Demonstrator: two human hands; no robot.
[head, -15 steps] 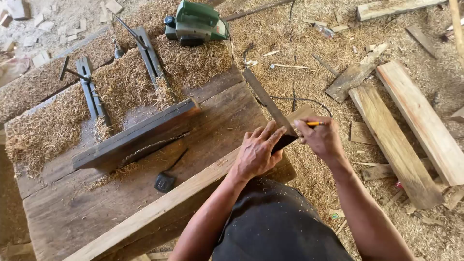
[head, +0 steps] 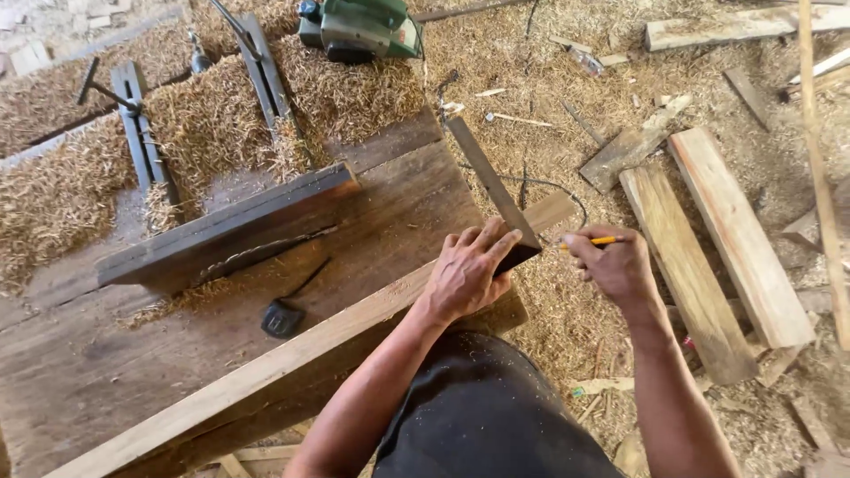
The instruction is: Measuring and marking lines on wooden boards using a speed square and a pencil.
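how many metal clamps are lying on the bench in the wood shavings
2. One clamp lies at the bench's far left among the shavings; the other clamp lies to its right, beside the green power planer. More could be buried under the shavings.

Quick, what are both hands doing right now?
Left hand: open, pressing flat on the dark wooden strip.
Right hand: closed, holding a yellow pencil.

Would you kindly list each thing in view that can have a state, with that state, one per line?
Left hand: flat, pressing the dark square onto the long plank.
Right hand: closed around a yellow pencil, off the plank's end.
Dark square: lying across the plank.
Long plank: lying along the workbench edge.
Green planer: resting on shavings, unheld.
Dark beam: lying on the workbench.
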